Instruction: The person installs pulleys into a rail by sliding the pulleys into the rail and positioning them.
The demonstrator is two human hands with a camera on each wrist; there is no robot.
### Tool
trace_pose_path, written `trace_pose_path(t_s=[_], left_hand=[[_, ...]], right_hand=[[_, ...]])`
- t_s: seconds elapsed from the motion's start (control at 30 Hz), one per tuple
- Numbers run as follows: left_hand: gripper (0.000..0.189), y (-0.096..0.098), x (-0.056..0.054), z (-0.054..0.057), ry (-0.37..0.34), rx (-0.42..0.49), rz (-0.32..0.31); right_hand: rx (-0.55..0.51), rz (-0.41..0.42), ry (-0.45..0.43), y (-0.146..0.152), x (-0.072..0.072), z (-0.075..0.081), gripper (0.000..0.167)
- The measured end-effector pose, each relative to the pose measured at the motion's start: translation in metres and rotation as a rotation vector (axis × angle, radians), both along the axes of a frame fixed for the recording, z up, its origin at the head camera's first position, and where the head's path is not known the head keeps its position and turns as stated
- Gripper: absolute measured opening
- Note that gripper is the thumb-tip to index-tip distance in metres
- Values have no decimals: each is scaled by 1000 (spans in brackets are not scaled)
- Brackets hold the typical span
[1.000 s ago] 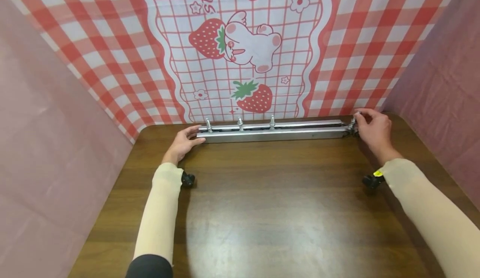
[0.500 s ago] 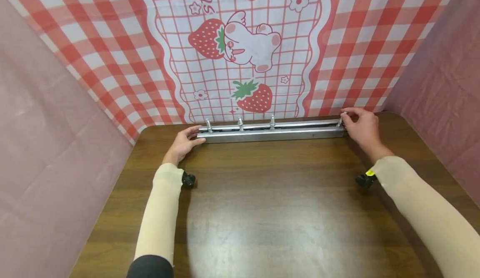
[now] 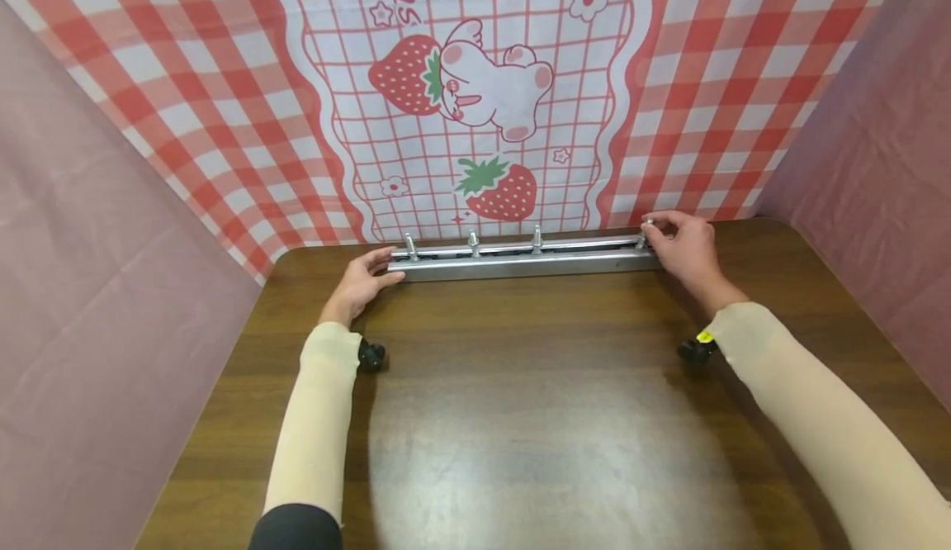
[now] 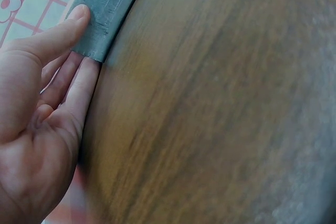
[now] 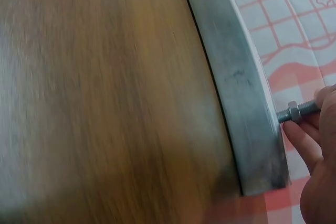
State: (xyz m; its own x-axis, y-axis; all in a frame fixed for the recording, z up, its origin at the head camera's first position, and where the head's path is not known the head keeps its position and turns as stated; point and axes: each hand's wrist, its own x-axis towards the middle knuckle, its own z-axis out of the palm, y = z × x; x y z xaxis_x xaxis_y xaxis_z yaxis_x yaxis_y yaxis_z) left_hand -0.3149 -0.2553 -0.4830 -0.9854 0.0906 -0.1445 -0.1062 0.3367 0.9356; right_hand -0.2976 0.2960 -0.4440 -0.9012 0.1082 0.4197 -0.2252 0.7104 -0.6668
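A slotted metal channel (image 3: 520, 268) lies along the table's back edge. Three bolts stand upright in its slot: a left bolt (image 3: 411, 247), a middle bolt (image 3: 474, 244) and a third bolt (image 3: 537, 240). My left hand (image 3: 359, 287) holds the channel's left end, its thumb (image 4: 77, 18) on the front face and the other fingers at the end. Near the right end, my right hand (image 3: 689, 251) pinches a threaded bolt (image 5: 305, 109) with a nut on it. That bolt stands in the slot, its foot hidden by the channel wall.
Brown wooden table (image 3: 520, 385) in front of the channel. Behind it hangs a red-and-white checked cloth (image 3: 669, 120) with strawberry prints, close to the back edge. Pink cloths (image 3: 96, 286) hang at both sides. Each wrist carries a small black camera (image 3: 371, 357).
My right hand has moved left with the bolt, from beyond the channel's right end into the slot and a little along it. My left hand stays at the left end.
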Motion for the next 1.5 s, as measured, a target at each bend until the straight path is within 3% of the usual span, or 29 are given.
trace_pose_path(t_s=[0.4, 0.83, 1.5], left_hand=[[70, -1, -1, -1, -1, -1, 1], [71, -1, 1, -1, -3, -5, 2], [70, 1, 3, 1, -4, -7, 11]], right_hand=[[-38, 67, -29, -34, -5, -4, 31], [-62, 43, -60, -43, -5, -6, 34], [-88, 78, 20, -58, -11, -15, 28]])
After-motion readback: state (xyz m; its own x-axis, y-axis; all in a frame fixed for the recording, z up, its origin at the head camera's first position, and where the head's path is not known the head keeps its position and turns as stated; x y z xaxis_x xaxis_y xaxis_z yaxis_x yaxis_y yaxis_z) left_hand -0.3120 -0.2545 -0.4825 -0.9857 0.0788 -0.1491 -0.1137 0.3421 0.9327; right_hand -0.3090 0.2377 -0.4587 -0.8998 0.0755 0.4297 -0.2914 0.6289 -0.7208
